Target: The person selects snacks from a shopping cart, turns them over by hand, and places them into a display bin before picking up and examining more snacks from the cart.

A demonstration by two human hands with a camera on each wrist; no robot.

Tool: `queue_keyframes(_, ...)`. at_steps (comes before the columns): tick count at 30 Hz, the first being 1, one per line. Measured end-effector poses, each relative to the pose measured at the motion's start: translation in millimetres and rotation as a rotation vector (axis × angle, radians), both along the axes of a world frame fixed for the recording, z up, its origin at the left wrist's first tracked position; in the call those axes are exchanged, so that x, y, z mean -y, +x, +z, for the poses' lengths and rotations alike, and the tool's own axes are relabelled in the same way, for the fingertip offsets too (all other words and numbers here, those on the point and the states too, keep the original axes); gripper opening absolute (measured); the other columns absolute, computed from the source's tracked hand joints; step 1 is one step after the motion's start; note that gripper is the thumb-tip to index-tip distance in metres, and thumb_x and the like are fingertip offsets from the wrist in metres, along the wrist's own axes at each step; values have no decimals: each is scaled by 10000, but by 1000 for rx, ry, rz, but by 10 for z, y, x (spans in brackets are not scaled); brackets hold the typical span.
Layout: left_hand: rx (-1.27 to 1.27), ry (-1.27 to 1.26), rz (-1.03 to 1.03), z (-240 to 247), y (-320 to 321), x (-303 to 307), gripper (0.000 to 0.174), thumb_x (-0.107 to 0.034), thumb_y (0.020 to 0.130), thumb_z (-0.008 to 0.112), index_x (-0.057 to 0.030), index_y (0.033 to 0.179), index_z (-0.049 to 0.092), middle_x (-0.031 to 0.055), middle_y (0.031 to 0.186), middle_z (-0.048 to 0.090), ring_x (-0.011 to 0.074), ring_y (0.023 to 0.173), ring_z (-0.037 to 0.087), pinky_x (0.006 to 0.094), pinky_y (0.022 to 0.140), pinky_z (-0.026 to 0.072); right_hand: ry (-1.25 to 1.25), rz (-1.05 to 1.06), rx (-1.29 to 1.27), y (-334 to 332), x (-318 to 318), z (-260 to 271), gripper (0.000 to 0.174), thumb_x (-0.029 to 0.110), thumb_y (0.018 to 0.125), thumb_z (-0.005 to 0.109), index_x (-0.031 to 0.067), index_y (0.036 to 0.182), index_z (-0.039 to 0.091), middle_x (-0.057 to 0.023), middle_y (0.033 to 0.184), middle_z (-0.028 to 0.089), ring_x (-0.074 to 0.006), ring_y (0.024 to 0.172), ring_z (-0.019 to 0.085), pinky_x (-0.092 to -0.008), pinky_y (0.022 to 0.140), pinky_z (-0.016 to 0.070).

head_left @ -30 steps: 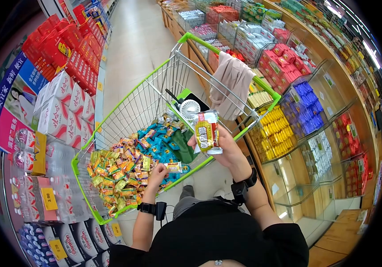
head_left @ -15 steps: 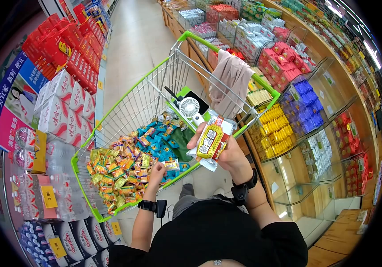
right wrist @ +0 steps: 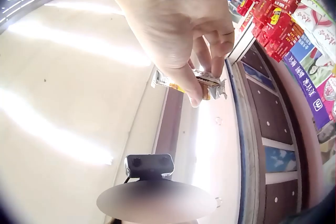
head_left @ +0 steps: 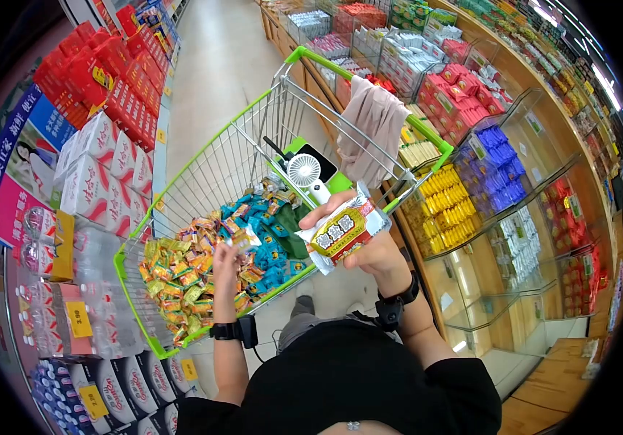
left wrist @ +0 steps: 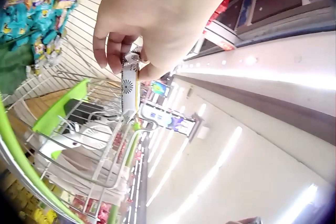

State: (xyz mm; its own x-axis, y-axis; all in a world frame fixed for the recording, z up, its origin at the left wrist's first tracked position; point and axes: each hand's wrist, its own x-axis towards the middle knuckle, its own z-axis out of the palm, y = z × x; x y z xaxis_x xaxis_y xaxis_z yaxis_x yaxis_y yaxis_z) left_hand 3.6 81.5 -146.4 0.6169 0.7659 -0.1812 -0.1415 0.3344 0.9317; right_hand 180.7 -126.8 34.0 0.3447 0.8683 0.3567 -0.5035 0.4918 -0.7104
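My right hand [head_left: 378, 255] holds a wrapped snack [head_left: 344, 230] with a white, gold and red wrapper, its printed face turned up. In the right wrist view the same packet is gripped edge-on between thumb and fingers. Over the heap in the cart, my left hand [head_left: 226, 267] pinches a small wrapped piece [head_left: 246, 238] by one end. The left wrist view shows that small packet [left wrist: 129, 87] as a white strip with a dark sunburst mark. Below lie many small orange and gold packets [head_left: 188, 272] and teal packets [head_left: 277, 254], beside a dark green bag [head_left: 293, 223].
The shopping cart's green handle [head_left: 435, 138] carries a draped pale cloth [head_left: 372, 123]. A white handheld fan [head_left: 304, 171] lies by the child-seat flap. Snack bins [head_left: 496, 167] line the right side; boxes [head_left: 97, 185] and bottled drinks [head_left: 105, 319] stand on the left.
My left hand has lifted up and leftward with the small packet. My right hand has turned the larger packet, tilting it more sideways.
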Motion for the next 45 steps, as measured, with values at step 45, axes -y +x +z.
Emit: queue_keyframes(45, 554, 507, -100, 2141, 625, 1005, 567, 92, 733, 498, -92, 1174, 191, 123, 954, 422, 181, 872, 454, 297, 749, 411, 260, 55, -5, 115, 226, -88, 664, -28, 526, 747, 64, 1090, 409, -261, 1103, 479, -291, 998, 537, -352, 827, 467)
